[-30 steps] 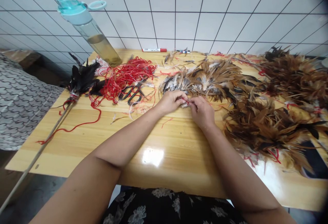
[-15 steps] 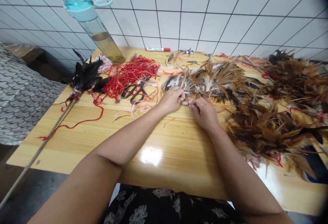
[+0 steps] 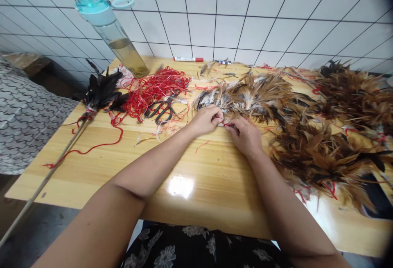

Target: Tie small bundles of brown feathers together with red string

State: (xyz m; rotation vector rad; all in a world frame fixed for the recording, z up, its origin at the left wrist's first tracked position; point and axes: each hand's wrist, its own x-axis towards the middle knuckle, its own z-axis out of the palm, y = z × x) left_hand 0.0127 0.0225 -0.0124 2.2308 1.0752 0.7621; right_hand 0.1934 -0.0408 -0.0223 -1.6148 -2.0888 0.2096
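At the near edge of a pile of brown and grey feathers point(image 3: 248, 96), my two hands work close together. My right hand point(image 3: 246, 136) pinches a short piece of red string point(image 3: 224, 124) between thumb and forefinger. My left hand point(image 3: 207, 120) is closed just left of it, fingers curled against the lower feathers; what lies inside its grip is hidden. The string spans the narrow gap between the fingertips. Left of my left hand, black-handled scissors point(image 3: 162, 111) lie beside a tangle of red string point(image 3: 156, 92).
A tall bottle point(image 3: 123, 47) stands at the back left. A stick with black feathers point(image 3: 102, 92) tied on overhangs the left edge. A red-capped marker point(image 3: 188, 59) lies by the tiled wall. Brown feather bundles point(image 3: 325, 157) cover the right side, near a dark flat object point(image 3: 376, 196).
Both hands stay at nearly the same spot. The left fingers have shifted slightly, and a little more red string shows at the right fingertips.
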